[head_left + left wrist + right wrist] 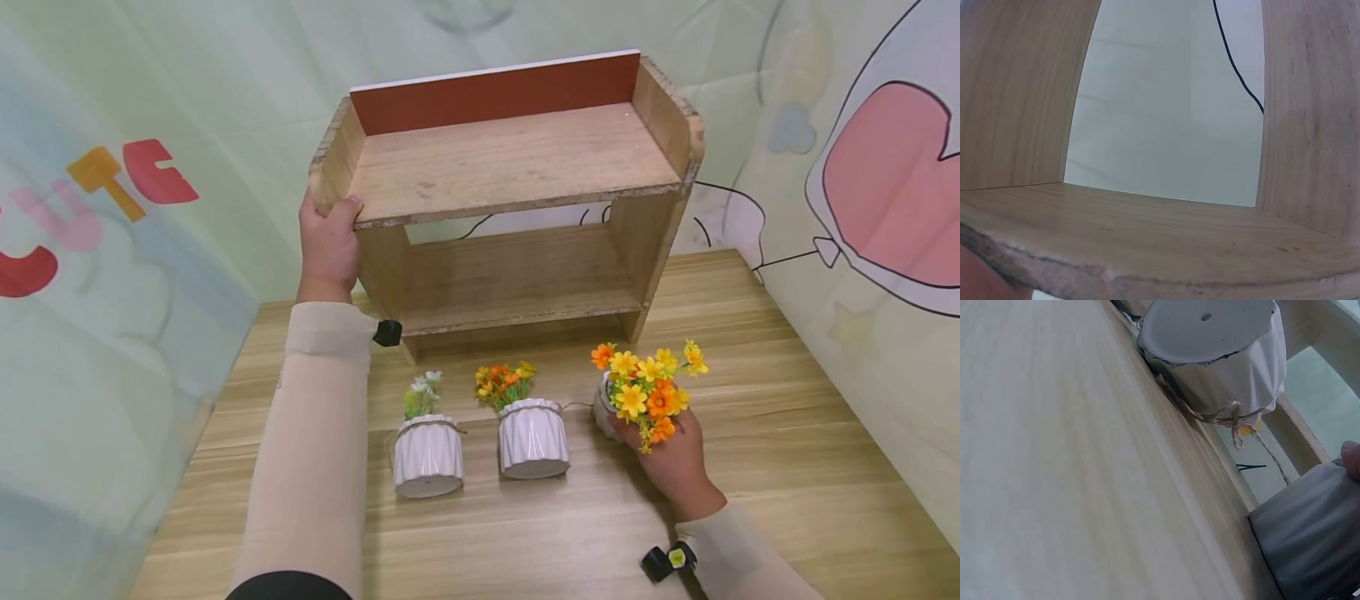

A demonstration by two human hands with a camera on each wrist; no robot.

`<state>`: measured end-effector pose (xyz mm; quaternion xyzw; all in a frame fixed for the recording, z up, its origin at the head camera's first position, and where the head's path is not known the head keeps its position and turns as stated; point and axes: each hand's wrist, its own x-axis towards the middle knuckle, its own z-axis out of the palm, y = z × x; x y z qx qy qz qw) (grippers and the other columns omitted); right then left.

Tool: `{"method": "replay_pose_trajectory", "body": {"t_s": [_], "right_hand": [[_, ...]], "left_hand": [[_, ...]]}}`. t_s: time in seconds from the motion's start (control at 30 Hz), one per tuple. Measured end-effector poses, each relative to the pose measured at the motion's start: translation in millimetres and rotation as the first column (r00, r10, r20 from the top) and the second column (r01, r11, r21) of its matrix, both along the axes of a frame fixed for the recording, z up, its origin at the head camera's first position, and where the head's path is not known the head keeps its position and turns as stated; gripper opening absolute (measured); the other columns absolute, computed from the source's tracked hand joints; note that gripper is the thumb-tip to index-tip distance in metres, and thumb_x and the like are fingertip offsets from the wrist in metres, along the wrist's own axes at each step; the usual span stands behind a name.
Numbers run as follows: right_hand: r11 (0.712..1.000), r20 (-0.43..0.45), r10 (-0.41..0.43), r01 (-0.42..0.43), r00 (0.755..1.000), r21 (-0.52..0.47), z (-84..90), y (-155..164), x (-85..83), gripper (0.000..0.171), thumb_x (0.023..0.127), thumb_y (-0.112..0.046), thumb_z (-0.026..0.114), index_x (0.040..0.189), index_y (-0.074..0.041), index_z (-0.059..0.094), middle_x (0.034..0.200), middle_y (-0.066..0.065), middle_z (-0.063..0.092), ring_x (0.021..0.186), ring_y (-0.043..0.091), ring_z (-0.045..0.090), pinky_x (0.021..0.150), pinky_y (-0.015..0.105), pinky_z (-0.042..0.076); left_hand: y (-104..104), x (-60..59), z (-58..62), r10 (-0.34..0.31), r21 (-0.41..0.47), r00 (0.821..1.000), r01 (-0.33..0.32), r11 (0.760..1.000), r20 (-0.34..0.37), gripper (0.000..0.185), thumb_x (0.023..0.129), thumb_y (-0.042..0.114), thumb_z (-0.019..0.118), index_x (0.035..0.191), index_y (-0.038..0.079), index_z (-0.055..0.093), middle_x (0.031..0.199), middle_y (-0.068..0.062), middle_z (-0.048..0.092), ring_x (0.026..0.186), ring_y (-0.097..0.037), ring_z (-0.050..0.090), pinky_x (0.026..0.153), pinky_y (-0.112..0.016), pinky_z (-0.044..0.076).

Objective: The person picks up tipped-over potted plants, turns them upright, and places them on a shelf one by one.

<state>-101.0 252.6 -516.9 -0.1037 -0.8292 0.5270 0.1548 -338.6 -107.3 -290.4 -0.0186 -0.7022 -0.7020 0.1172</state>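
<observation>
My left hand (330, 246) grips the front left corner of a wooden shelf (517, 158), thumb over the upper board's edge. The left wrist view looks into the shelf between its side panels (1310, 112). With my right hand (678, 462) I hold a white flowerpot (602, 408) of yellow and orange flowers (641, 387). In the right wrist view this flowerpot (1310, 531) stands on the table, a thumb (1352, 459) at its rim. Two more white flowerpots lie on their sides: one with white flowers (429, 458), one with orange flowers (534, 440).
The shelf stands on a wood-grain table (510, 542) near the back. A printed cloth backdrop (225, 50) rises behind and at both sides. Twine is tied round the lying flowerpots; their bases face me. A reddish-brown board (495, 96) closes the shelf's upper back.
</observation>
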Motion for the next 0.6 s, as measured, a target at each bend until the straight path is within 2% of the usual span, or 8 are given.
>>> {"method": "replay_pose_trajectory", "body": {"t_s": [0.4, 0.6], "right_hand": [[0.997, -0.049, 0.0, 0.003, 0.999, 0.072, -2.4, -0.4, -0.3, 0.076, 0.082, -0.014, 0.091, 0.146, 0.0, 0.052, 0.147, 0.017, 0.061, 0.137, 0.035, 0.057, 0.101, 0.002, 0.029], [0.998, -0.038, 0.001, 0.002, 0.999, 0.061, -0.3, -0.8, -0.4, 0.076, 0.083, -0.014, 0.09, 0.146, -0.001, 0.052, 0.147, 0.017, 0.06, 0.137, 0.034, 0.057, 0.102, 0.004, 0.03]], "left_hand": [[0.4, 0.5, -0.1, 0.002, -0.003, 1.0, -0.002, 1.0, 0.009, 0.067, 0.102, 0.03, 0.055, 0.165, 0.029, 0.032, 0.166, -0.002, 0.037, 0.146, -0.019, 0.04, 0.125, -0.035, 0.03], [1.2, -0.2, 0.3, 0.0, 0.02, 0.999, 0.001, 1.0, -0.033, 0.068, 0.1, 0.026, 0.056, 0.164, 0.023, 0.035, 0.165, -0.006, 0.039, 0.145, -0.019, 0.042, 0.123, -0.031, 0.032]]}}
